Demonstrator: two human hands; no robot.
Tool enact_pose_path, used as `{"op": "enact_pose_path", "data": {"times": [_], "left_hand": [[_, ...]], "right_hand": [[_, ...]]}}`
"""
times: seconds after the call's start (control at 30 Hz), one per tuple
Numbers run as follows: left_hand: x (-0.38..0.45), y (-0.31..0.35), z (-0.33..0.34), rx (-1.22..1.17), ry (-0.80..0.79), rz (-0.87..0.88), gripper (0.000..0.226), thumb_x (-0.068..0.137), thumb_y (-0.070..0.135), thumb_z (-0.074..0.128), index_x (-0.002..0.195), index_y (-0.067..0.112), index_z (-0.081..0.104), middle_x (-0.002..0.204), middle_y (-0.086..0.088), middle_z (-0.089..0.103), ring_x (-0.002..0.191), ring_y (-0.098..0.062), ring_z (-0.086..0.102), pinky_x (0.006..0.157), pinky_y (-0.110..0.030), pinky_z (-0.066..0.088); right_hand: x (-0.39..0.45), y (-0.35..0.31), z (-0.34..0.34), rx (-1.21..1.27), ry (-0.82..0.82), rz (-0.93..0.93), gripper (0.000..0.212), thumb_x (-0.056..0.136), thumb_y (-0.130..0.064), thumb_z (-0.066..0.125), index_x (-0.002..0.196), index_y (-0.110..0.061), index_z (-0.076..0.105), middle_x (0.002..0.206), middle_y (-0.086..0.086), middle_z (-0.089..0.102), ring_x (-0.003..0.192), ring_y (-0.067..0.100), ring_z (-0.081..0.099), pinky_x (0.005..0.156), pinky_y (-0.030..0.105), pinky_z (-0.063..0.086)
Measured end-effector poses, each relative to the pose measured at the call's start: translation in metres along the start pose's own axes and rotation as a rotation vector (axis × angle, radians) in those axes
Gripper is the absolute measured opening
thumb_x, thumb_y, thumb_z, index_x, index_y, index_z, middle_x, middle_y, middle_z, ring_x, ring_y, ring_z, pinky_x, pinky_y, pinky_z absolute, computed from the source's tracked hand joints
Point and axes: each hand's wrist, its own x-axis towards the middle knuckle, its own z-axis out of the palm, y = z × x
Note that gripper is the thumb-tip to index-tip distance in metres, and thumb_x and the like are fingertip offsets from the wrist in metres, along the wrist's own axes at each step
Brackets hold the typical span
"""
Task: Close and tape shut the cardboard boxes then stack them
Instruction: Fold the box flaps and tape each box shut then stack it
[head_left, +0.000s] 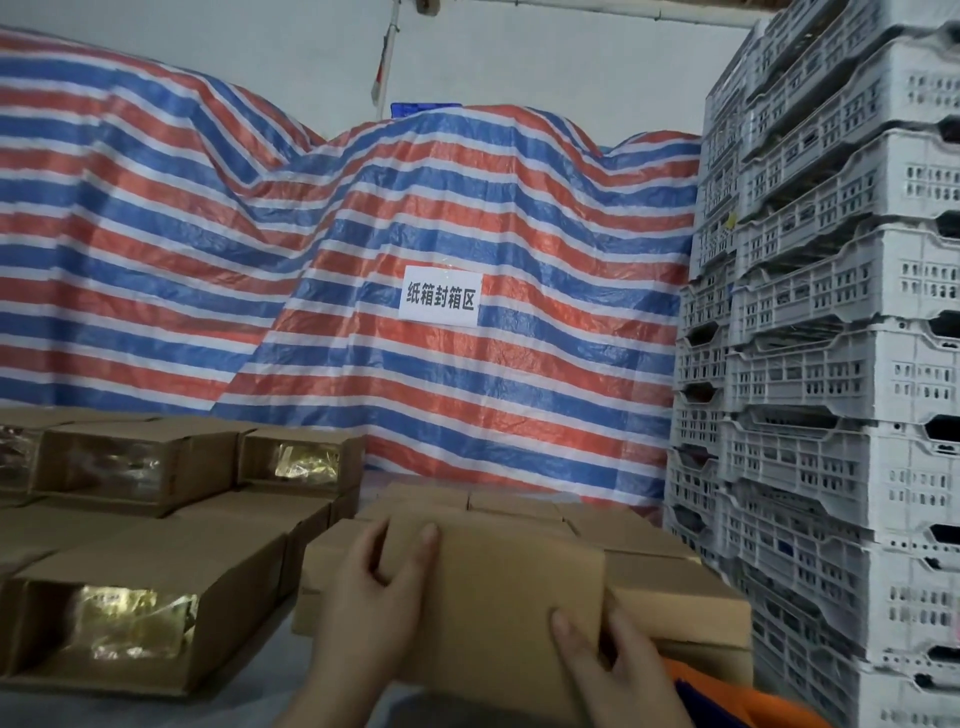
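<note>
Cardboard box (498, 613) gripped at both ends, left hand (374, 597) and right hand (618, 670) curled round it, over closed boxes (675, 608) just beyond the grip; open-ended boxes (119, 618) left of the grip, not yet closed or stacked

Striped tarpaulin and stacked crates

A red, white and blue tarpaulin (467, 208) bears a paper sign (440, 296); grey plastic crates (831, 312) tower beside it.
</note>
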Motion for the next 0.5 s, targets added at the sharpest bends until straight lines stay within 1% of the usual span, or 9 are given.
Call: {"op": "enact_pose_path", "data": {"times": [0.03, 0.07, 0.1, 0.17, 0.23, 0.33, 0.37, 0.43, 0.5], "left_hand": [[0.016, 0.016, 0.0, -0.009, -0.03, 0.033, 0.048, 0.074, 0.073, 0.052, 0.11, 0.04, 0.054, 0.104, 0.019, 0.055, 0.091, -0.004, 0.052, 0.075, -0.034, 0.043], [0.035, 0.029, 0.001, -0.02, -0.057, 0.066, 0.047, 0.075, 0.075, 0.05, 0.104, 0.038, 0.055, 0.101, 0.016, 0.056, 0.09, -0.006, 0.054, 0.07, -0.032, 0.044], [0.058, 0.041, 0.004, -0.025, -0.072, 0.094, 0.044, 0.078, 0.074, 0.049, 0.1, 0.036, 0.056, 0.1, 0.012, 0.058, 0.089, -0.01, 0.056, 0.067, -0.032, 0.045], [0.11, 0.057, 0.012, -0.016, -0.067, 0.115, 0.041, 0.086, 0.07, 0.048, 0.096, 0.031, 0.055, 0.099, 0.007, 0.058, 0.088, -0.013, 0.056, 0.067, -0.033, 0.048], [0.164, 0.067, 0.022, 0.004, -0.071, 0.118, 0.042, 0.09, 0.065, 0.048, 0.106, 0.027, 0.053, 0.101, 0.006, 0.055, 0.086, -0.012, 0.053, 0.062, -0.03, 0.044], [0.235, 0.063, 0.033, 0.046, -0.066, 0.168, 0.047, 0.096, 0.053, 0.05, 0.127, 0.019, 0.055, 0.092, 0.009, 0.053, 0.081, -0.009, 0.052, 0.058, -0.026, 0.038], [0.254, 0.058, 0.036, 0.068, -0.072, 0.172, 0.045, 0.097, 0.05, 0.051, 0.128, 0.018, 0.055, 0.091, 0.009, 0.054, 0.081, -0.009, 0.054, 0.057, -0.026, 0.039], [0.285, 0.043, 0.043, 0.132, -0.112, 0.171, 0.037, 0.098, 0.046, 0.05, 0.123, 0.019, 0.057, 0.092, 0.006, 0.059, 0.08, -0.01, 0.058, 0.057, -0.023, 0.04], [0.31, 0.025, 0.052, 0.19, -0.133, 0.164, 0.036, 0.099, 0.043, 0.049, 0.121, 0.017, 0.06, 0.097, 0.002, 0.064, 0.083, -0.013, 0.061, 0.063, -0.025, 0.044]], "right_hand": [[0.016, -0.015, 0.003, 0.033, 0.011, -0.001, 0.049, 0.08, -0.053, 0.067, 0.126, -0.042, 0.052, 0.122, -0.018, 0.061, 0.103, -0.008, 0.054, 0.07, 0.006, 0.047], [0.036, -0.03, 0.005, 0.049, 0.015, -0.014, 0.046, 0.08, -0.059, 0.061, 0.122, -0.044, 0.05, 0.114, -0.021, 0.061, 0.096, -0.008, 0.055, 0.059, 0.005, 0.045], [0.059, -0.043, 0.008, 0.056, 0.021, -0.05, 0.047, 0.08, -0.063, 0.056, 0.122, -0.045, 0.049, 0.111, -0.021, 0.06, 0.095, -0.005, 0.056, 0.056, 0.006, 0.045], [0.11, -0.063, 0.016, 0.035, 0.055, -0.141, 0.048, 0.084, -0.065, 0.05, 0.128, -0.045, 0.048, 0.113, -0.019, 0.06, 0.099, -0.002, 0.057, 0.061, 0.008, 0.045], [0.165, -0.071, 0.028, 0.045, 0.064, -0.173, 0.047, 0.096, -0.058, 0.049, 0.139, -0.038, 0.048, 0.117, -0.014, 0.061, 0.105, 0.005, 0.058, 0.075, 0.019, 0.048], [0.24, -0.068, 0.047, 0.105, 0.011, -0.051, 0.053, 0.1, -0.054, 0.049, 0.144, -0.025, 0.048, 0.126, -0.002, 0.062, 0.112, 0.02, 0.06, 0.097, 0.042, 0.053], [0.261, -0.065, 0.053, 0.133, -0.006, 0.002, 0.055, 0.099, -0.055, 0.05, 0.143, -0.022, 0.049, 0.126, 0.001, 0.063, 0.112, 0.024, 0.062, 0.097, 0.046, 0.054], [0.298, -0.058, 0.063, 0.184, -0.022, 0.104, 0.055, 0.098, -0.056, 0.053, 0.136, -0.016, 0.054, 0.116, 0.005, 0.067, 0.101, 0.027, 0.066, 0.077, 0.042, 0.058], [0.329, -0.047, 0.074, 0.193, -0.021, 0.187, 0.056, 0.096, -0.056, 0.056, 0.133, -0.013, 0.054, 0.11, 0.008, 0.067, 0.091, 0.028, 0.067, 0.06, 0.036, 0.055]]}}
